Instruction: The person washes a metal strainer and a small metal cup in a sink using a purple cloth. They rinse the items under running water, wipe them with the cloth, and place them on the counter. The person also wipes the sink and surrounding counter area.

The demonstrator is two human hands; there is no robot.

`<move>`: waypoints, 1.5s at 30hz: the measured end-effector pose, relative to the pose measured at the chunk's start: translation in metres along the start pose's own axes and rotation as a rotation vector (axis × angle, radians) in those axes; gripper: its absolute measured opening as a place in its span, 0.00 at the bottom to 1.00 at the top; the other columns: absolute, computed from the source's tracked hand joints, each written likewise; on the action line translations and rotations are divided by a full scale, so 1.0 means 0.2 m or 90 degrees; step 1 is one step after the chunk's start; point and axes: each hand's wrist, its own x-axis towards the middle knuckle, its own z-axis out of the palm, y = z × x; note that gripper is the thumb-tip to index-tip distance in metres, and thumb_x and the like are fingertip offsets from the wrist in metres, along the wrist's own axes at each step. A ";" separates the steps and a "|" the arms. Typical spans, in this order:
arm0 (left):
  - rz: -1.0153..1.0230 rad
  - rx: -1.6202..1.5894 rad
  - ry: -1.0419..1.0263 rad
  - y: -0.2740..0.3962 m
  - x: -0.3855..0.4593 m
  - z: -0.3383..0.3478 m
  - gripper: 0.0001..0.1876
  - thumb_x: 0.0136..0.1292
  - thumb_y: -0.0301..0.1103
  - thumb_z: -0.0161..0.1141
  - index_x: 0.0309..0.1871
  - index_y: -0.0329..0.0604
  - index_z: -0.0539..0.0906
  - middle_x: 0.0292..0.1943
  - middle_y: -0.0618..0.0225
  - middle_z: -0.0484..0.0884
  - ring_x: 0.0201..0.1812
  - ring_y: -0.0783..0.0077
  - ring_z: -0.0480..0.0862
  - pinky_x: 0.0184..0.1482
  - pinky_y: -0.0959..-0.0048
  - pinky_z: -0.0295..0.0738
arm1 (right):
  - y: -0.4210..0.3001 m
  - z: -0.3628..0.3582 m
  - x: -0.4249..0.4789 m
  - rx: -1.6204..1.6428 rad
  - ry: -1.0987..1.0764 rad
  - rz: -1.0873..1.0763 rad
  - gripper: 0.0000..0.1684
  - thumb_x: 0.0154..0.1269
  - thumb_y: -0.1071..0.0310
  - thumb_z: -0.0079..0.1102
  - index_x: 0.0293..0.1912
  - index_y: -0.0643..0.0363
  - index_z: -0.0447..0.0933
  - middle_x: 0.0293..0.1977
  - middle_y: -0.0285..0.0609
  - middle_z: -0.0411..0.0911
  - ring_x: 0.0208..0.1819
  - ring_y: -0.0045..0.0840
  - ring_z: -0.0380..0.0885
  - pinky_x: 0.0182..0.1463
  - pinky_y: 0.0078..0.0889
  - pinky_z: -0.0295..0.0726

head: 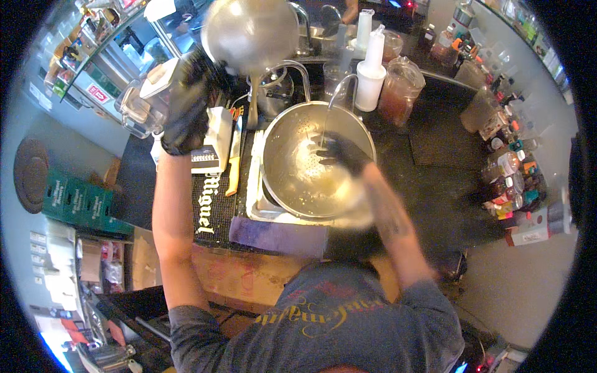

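My left hand (186, 109), in a black glove and blurred, is raised at the left with its fingers at the edge of a large round metal bowl (252, 32); the grip is partly hidden. My right hand (343, 154), also gloved, reaches over a wide metal bowl with small holes (291, 172). Its fingers are apart and nothing shows between them. A thin curved spout (343, 79) arches over this bowl, and a thin line runs down from it to my fingertips. The bowl's lower right side is blurred. Below its rim lies a purple cloth (280, 237).
Left of the bowl, a yellow-handled knife (233, 175) lies on a black bar mat (207, 205). Behind stand white cups (371, 86) and a jug of reddish liquid (401, 93). Several bottles (508, 163) line the right side. Clear containers (137, 109) stand at the left.
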 end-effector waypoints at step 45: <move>-0.338 -0.070 0.015 -1.46 -0.51 -0.29 0.15 0.66 0.32 0.54 0.54 0.38 0.74 0.27 0.65 0.78 0.27 0.71 0.78 0.28 0.74 0.75 | 0.72 1.07 0.46 -0.069 0.158 -0.336 0.21 0.75 0.58 0.37 0.58 0.62 0.62 0.47 0.46 0.65 0.51 0.30 0.65 0.58 0.32 0.63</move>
